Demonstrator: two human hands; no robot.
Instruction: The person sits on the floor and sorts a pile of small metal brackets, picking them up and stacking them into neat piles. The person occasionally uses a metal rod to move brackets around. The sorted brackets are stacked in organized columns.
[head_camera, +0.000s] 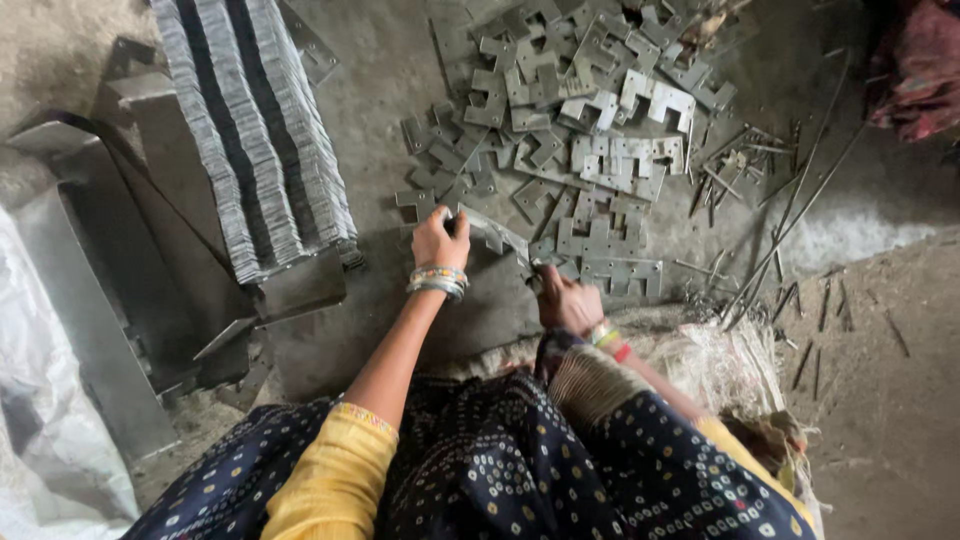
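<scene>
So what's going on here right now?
A person sits on the floor, holding a short row of flat metal plates between both hands: the left hand at one end, the right hand at the other. Beyond them lies a loose pile of notched plates. A long, tightly packed stack of plates stands to the left, and thin metal rods lie scattered to the right.
</scene>
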